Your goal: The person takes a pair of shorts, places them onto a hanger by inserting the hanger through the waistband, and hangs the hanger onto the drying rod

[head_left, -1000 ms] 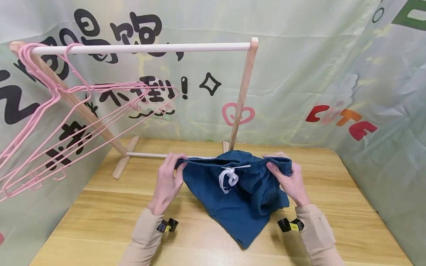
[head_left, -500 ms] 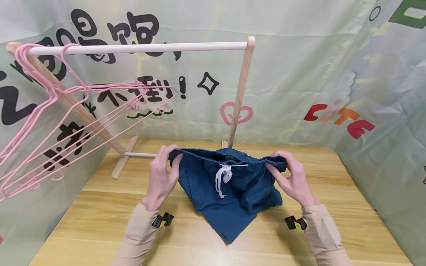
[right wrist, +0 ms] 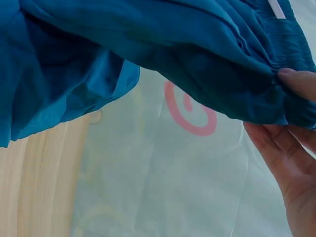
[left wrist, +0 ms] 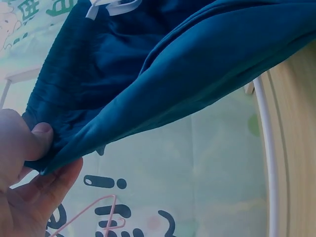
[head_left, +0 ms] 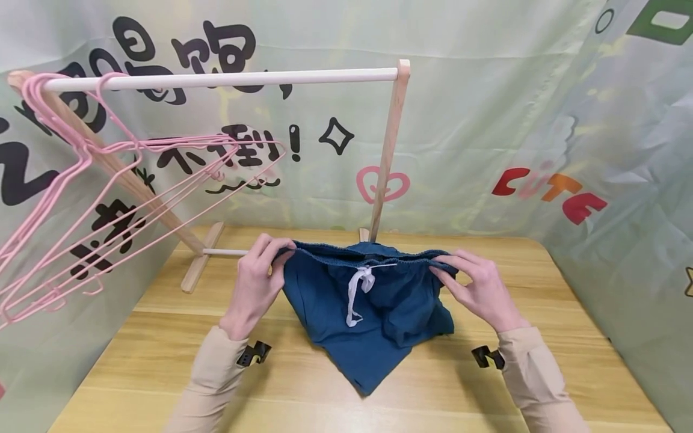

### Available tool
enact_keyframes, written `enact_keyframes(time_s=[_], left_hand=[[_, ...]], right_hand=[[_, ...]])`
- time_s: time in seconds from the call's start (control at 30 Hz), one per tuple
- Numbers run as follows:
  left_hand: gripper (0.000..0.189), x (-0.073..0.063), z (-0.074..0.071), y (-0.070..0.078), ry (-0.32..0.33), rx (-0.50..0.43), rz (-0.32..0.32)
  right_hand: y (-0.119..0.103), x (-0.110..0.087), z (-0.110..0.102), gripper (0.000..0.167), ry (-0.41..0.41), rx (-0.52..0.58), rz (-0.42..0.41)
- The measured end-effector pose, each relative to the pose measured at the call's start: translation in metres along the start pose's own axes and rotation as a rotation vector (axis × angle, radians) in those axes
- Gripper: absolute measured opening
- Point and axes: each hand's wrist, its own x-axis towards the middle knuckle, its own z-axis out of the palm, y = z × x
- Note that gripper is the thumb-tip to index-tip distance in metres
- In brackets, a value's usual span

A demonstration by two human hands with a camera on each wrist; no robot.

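A pair of dark blue shorts (head_left: pixel 352 319) hangs between my two hands, its elastic waistband stretched sideways. At the front of the waistband a white drawstring (head_left: pixel 360 279) is tied in a bow. My left hand (head_left: pixel 257 282) pinches the waistband's left end between thumb and fingers; the left wrist view shows the thumb (left wrist: pixel 42 136) on the fabric. The other end is pinched by my right hand (head_left: pixel 479 285), thumb in front and fingers behind in the right wrist view. The legs of the shorts hang down over the wooden table, one corner pointing toward me.
Behind the shorts stands a clothes rack with a white rail (head_left: pixel 243 78) and wooden posts (head_left: pixel 390 150). Several pink hangers (head_left: pixel 138 144) hang at its left end. A printed cloth backdrop (head_left: pixel 460 132) encloses the wooden table (head_left: pixel 541 313) at the back and sides.
Both hands keep their hold on the waistband. My left hand has moved left and slightly up, and the shorts have shifted left with their lower corner.
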Motion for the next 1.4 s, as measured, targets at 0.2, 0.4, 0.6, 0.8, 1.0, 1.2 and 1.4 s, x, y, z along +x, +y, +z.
enact_keyframes(time_s=[0.2, 0.4, 0.6, 0.8, 1.0, 1.2, 1.4], left_hand=[[0.024, 0.004, -0.005, -0.001, -0.100, 0.013, -0.001], [0.028, 0.010, -0.010, 0.000, -0.182, 0.015, -0.044], [0.025, 0.026, -0.018, -0.001, -0.141, 0.030, -0.049], [0.022, 0.050, -0.027, 0.002, -0.076, 0.038, -0.022], [0.022, 0.080, -0.035, 0.009, -0.002, 0.025, 0.023], [0.023, 0.113, -0.046, 0.028, 0.161, 0.007, 0.031], [0.028, 0.131, -0.055, 0.044, 0.286, -0.010, 0.007]], right_hand=[[0.001, 0.007, 0.000, 0.041, 0.040, -0.025, 0.023], [-0.001, 0.019, -0.004, 0.038, 0.055, -0.058, 0.017], [-0.003, 0.034, -0.011, 0.029, 0.049, -0.115, -0.013], [-0.007, 0.058, -0.024, 0.020, 0.100, -0.199, -0.021], [-0.018, 0.086, -0.040, 0.015, 0.221, -0.267, 0.000], [-0.033, 0.113, -0.057, 0.017, 0.408, -0.245, 0.046], [-0.043, 0.125, -0.063, 0.023, 0.501, -0.233, 0.077]])
